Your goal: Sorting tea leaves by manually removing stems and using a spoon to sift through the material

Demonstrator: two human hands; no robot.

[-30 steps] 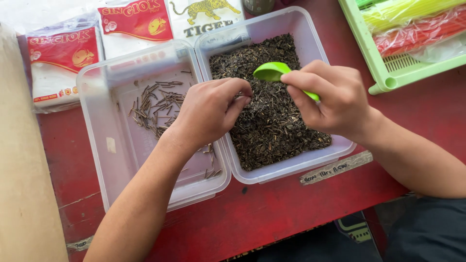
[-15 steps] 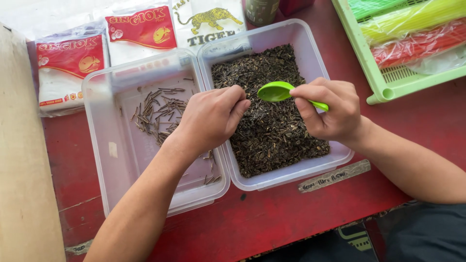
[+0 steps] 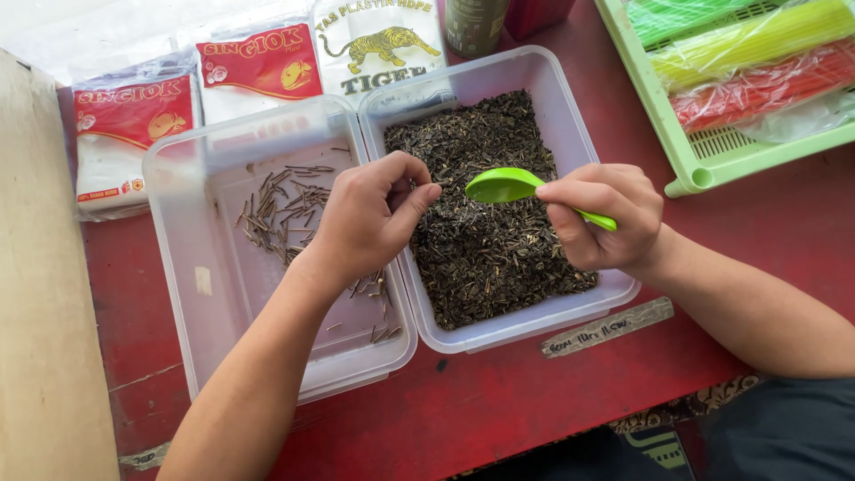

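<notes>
1. Containers: two clear plastic tubs side by side on the red table (image 3: 499, 401). The right tub (image 3: 583, 142) is full of dark dried leaf bits (image 3: 485, 258); the left tub (image 3: 191, 267) holds only scattered pale stems (image 3: 280, 209).
2. Hands: two. The left hand (image 3: 370, 218) has its fingers curled narrow, thumb pressed to fingertips, above the wall the tubs share. What it pinches is probably a stem, but it is too small to confirm.
3. The right hand (image 3: 610, 218) grips one green plastic spoon (image 3: 509, 185), bowl pointing to 9 o'clock over the leaf bits; most of the handle is hidden inside the fist.
4. At 12 o'clock: three printed packets, two red-and-white (image 3: 129, 125) and one white (image 3: 378, 44), all cut off at the frame edge.
5. At 2 o'clock: one green basket (image 3: 681, 151) with coloured straws in wrappers, partly out of frame.
</notes>
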